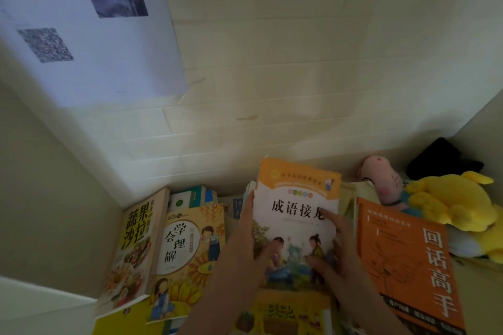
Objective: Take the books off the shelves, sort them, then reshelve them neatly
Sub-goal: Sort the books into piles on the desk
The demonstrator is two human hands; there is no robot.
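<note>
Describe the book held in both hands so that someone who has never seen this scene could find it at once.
Below the pale tiled wall lies a spread of books. The left hand and right hand hold the middle book. Its cover is white under an orange top band, unlike the yellow book and orange book beside it.

Corner clutter
A pink plush toy (381, 182) touches a yellow plush toy (457, 207), with a black bundle (441, 160) behind them; a white sheet (109, 43) is on the tiled wall (299, 62).
</note>
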